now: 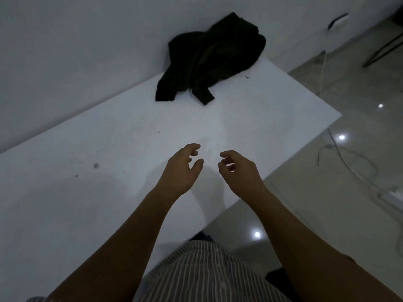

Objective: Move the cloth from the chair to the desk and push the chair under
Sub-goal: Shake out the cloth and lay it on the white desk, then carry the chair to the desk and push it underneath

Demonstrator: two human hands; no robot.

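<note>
A black cloth (212, 57) lies crumpled on the white desk (109, 160), at its far corner against the wall. My left hand (182, 168) and my right hand (237, 171) hover side by side above the desk's near part, well short of the cloth. Both hands hold nothing, and their fingers are loosely curled and apart. A small dark shape (201, 236) shows at the desk's front edge below my arms; I cannot tell if it is the chair.
A white wall (87, 51) runs along the desk's far side. The glossy tiled floor (349, 214) to the right carries loose cables (349, 162). Thin dark furniture legs (383, 51) stand at the top right. My striped shirt (207, 275) fills the bottom.
</note>
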